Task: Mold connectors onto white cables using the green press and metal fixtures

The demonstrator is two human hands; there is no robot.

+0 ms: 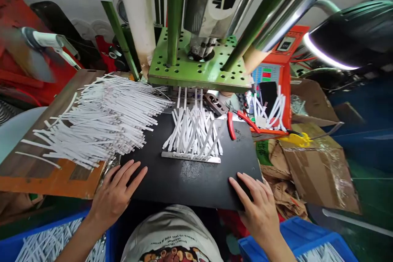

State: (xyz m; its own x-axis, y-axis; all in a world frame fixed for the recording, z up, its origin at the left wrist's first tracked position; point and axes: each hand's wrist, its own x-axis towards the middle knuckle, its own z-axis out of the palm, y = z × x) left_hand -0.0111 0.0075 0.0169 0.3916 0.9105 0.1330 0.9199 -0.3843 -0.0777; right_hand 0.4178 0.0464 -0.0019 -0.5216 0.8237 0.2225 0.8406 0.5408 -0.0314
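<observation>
My left hand (115, 194) rests with spread fingers at the front left edge of a black work board (184, 188), holding nothing. On the board's front right corner lies my right hand (258, 200), its fingers apart and nothing in them. Between and beyond the hands, a pile of white strips (193, 131) sits behind a thin light-coloured bar (190, 157). Several strips reach back under the green press plate (199, 73). To the left, a large heap of similar white strips (107, 118) covers much of a wooden board (18, 159).
Red-handled pliers (231, 126) and a metal block (215, 104) lie right of the pile. Beside the press stands an orange control box (285, 90) with strips in its tray. Blue bins (294, 229) stand below; cardboard boxes (319, 163) and a lit lamp (346, 37) are at right.
</observation>
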